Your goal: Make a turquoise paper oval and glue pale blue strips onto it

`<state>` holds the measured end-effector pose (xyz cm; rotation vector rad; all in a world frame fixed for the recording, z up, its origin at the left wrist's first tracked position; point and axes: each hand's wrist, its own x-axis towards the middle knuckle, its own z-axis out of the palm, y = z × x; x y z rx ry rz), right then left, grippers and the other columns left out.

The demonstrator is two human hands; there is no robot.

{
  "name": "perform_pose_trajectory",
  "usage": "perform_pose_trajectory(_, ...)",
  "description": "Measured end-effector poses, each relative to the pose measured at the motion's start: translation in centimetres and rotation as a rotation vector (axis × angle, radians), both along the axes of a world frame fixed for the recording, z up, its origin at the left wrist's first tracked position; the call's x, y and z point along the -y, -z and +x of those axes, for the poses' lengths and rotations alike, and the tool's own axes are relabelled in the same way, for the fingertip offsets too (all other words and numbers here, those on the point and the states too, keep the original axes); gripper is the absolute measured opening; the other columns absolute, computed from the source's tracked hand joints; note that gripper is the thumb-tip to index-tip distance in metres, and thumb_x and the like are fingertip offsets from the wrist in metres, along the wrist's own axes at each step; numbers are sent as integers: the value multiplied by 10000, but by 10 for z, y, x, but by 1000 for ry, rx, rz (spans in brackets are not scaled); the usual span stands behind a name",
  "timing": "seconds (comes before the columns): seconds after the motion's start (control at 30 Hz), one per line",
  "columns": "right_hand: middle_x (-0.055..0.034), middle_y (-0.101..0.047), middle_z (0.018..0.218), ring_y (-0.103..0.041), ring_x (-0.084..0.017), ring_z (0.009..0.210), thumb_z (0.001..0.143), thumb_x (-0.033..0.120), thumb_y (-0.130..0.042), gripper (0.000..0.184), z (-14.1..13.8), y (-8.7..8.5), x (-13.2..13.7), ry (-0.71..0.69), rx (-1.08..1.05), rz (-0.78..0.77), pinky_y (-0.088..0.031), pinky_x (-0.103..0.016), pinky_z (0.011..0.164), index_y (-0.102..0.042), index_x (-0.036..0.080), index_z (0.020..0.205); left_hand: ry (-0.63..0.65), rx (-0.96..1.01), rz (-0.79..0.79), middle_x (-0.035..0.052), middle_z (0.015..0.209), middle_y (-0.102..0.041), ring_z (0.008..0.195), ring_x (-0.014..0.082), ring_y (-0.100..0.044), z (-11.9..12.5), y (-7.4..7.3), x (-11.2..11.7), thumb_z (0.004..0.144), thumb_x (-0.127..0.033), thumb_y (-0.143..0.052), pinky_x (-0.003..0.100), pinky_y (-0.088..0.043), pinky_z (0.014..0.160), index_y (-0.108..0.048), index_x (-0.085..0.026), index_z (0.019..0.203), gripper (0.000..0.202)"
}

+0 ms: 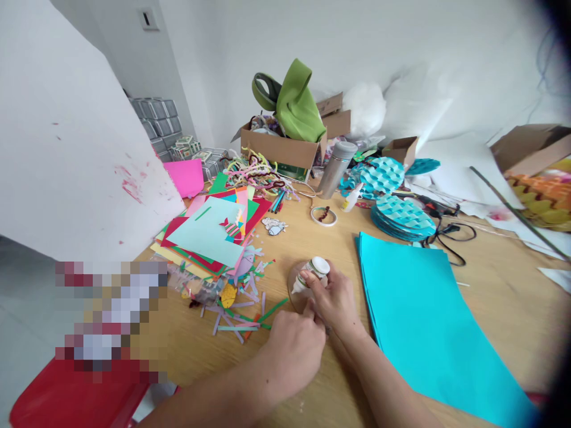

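Observation:
My right hand [333, 298] is wrapped round a small white glue bottle [312, 272], tipped so its nozzle points down at a round brown cardboard disc [295, 288] lying on the wooden table [491, 285]. My left hand [292, 351] is closed with its fingers curled, pressed against the near edge of the disc just below the right hand. What its fingers pinch is hidden.
A stack of turquoise paper sheets [423, 321] lies to the right. Coloured paper sheets [209, 235] and several cut strips [243, 309] lie left. Behind are a tape roll [323, 216], a metal flask [336, 168], a cardboard box with a green bag [289, 139], and turquoise folded discs [401, 214].

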<state>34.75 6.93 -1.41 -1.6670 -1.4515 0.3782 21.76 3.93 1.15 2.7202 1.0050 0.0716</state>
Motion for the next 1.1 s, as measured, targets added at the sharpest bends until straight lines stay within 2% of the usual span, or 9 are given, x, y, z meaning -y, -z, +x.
perform_pose_trajectory(0.37, -3, -561, 616, -492, -158, 594, 863, 557, -571, 381, 0, -2, 1, 4, 8, -1, -337, -267, 558, -558, 197, 740, 3, 12, -4, 141, 1039, -678, 751, 241, -674, 0, -1, 0, 942, -151, -437, 340, -523, 540, -636, -107, 1134, 280)
perform_pose_trajectory(0.57, 1, -569, 613, -488, -151, 581, 828, 546, -620, 373, -1, -5, 1, 22, -111, -22, -337, -267, 543, -578, 189, 730, 2, 2, -13, 148, 1067, -679, 764, 239, -680, 0, -2, 0, 937, -149, -437, 324, -521, 546, -650, -115, 1123, 285)
perform_pose_trajectory(0.67, -6, -606, 637, -512, -147, 587, 786, 530, -682, 368, 0, -10, -2, 76, -363, -47, -370, -260, 539, -618, 169, 757, 11, -6, -15, 174, 1189, -649, 742, 234, -690, -1, -3, -1, 942, -184, -440, 336, -532, 560, -667, -117, 1078, 273)
perform_pose_trajectory(0.73, -13, -636, 666, -548, -148, 615, 747, 538, -729, 387, 2, -15, -5, 105, -670, -30, -415, -256, 554, -639, 162, 757, -8, 12, -33, 161, 1220, -643, 762, 238, -699, -1, -3, -2, 940, -214, -468, 345, -543, 591, -678, -131, 1025, 241)
perform_pose_trajectory(0.83, 11, -671, 705, -606, -141, 653, 629, 505, -842, 393, 5, -27, -5, 108, -1233, 47, -493, -252, 603, -647, 185, 749, -108, 98, -86, 99, 1090, -699, 784, 233, -707, -2, -3, -7, 935, -247, -516, 334, -545, 645, -695, -168, 926, 196)
perform_pose_trajectory(0.9, 29, -692, 724, -638, -137, 663, 559, 450, -898, 403, 8, -36, 0, 101, -1506, 63, -528, -254, 624, -650, 205, 762, -184, 230, -85, 78, 984, -718, 797, 232, -706, -4, -3, -11, 945, -269, -511, 333, -540, 674, -699, -184, 887, 214)
perform_pose_trajectory(1.0, 22, -713, 746, -663, -142, 663, 614, 425, -880, 351, 5, -43, 18, 48, -1683, 25, -555, -264, 632, -663, 211, 789, -257, 568, -14, 88, 935, -718, 874, 252, -689, -6, -1, -19, 941, -339, -534, 356, -539, 733, -684, -188, 977, 215)
perform_pose_trajectory(1.1, 5, -722, 771, -667, -141, 667, 708, 423, -824, 284, -8, -43, 38, -36, -1752, -30, -564, -265, 642, -681, 200, 812, -218, 871, 4, 123, 1134, -686, 1053, 278, -639, -7, -1, -25, 875, -392, -643, 405, -528, 867, -600, -183, 1203, 391)
